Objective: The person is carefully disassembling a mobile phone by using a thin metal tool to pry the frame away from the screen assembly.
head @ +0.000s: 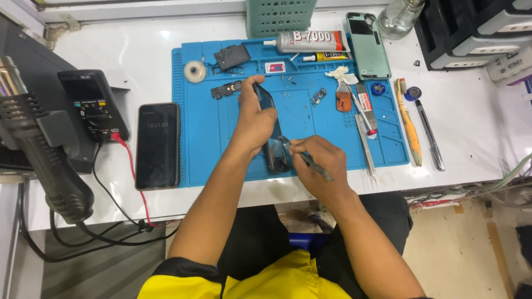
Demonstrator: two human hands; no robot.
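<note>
My left hand (254, 119) grips a dark phone body (272, 145), tilted on its edge over the blue work mat (210, 149). My right hand (320, 163) holds a thin metal tool (312, 162) like a pen, its tip touching the phone's lower end. Small dark phone parts (231, 56) and loose screws lie on the mat beyond my left hand.
A black phone (158, 145) lies left of the mat, beside a multimeter (94, 105) with a red lead and a hot-air gun (39, 149). Glue tubes (310, 41), a green phone back (367, 45), tweezers (367, 147), a toothbrush (410, 130) and a glass bottle (399, 16) sit to the right.
</note>
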